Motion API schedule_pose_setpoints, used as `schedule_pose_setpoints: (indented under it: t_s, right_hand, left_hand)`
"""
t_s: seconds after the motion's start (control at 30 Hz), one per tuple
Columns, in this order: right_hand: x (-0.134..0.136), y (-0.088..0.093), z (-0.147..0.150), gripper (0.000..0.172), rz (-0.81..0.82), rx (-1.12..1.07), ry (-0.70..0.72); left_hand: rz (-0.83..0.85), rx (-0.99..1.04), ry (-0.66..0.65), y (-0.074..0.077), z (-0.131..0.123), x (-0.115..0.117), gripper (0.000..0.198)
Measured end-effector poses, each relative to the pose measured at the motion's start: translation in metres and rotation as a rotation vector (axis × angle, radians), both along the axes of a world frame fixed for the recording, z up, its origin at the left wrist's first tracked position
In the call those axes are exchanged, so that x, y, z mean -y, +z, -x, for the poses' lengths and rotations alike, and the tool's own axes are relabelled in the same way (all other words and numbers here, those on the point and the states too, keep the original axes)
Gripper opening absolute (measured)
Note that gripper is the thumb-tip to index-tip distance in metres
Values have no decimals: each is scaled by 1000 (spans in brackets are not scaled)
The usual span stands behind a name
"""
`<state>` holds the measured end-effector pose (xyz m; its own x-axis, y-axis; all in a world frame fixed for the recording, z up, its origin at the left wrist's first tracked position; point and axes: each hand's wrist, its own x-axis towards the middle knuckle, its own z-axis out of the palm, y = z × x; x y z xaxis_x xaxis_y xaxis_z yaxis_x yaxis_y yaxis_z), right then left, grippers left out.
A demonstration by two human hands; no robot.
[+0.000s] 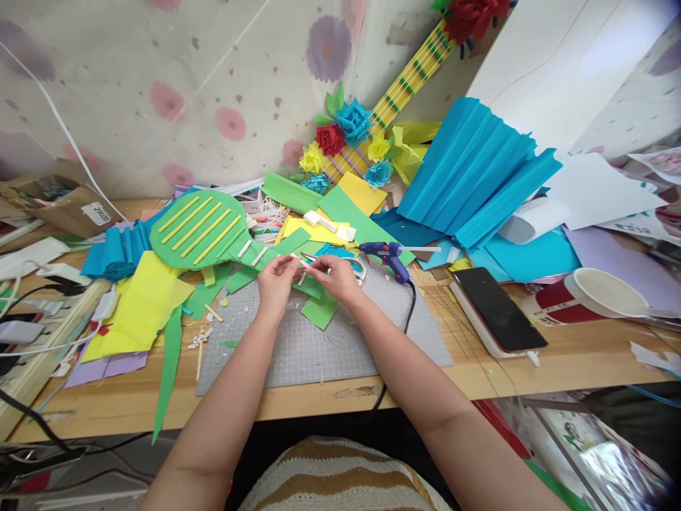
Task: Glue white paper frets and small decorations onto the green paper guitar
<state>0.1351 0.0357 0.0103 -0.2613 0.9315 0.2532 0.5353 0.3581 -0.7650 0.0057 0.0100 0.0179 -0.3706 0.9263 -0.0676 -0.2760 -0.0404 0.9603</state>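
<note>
My left hand (277, 279) and my right hand (337, 277) meet over the grey cutting mat (319, 348). Both pinch the green paper neck (277, 250) of a paper guitar, where small white strips cross it. The guitar's round green body (198, 231) with yellow strips lies to the left. My fingers are closed on the neck's end, and a small white strip shows between my fingertips. A green paper scrap (320, 311) lies under my right hand.
A blue glue gun (387, 253) rests right of my hands, its cord running off the table's front. A black phone (499, 307) and a red paper cup (579, 297) lie to the right. Pleated blue paper (473, 170), paper flowers (340, 138) and loose sheets crowd the back.
</note>
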Motion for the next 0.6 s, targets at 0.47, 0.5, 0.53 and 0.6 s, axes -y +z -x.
schedule_pose_setpoints:
  t_s: [0.47,0.5,0.53,0.6]
  right_hand:
    - [-10,12,-21,30,3,129,-174]
    - [-10,15,-24,34,20,187,-183]
    - [-10,17,-25,38,43,249,-185]
    - [-10,20,-29,40,80,356,-177]
  left_hand:
    - [4,178,147,3,15,-7,24]
    - [5,185,147,2,16,-7,24]
    - [4,190,146,1,16,-8,24]
    - [-1,194,149,-1,17,-9,23]
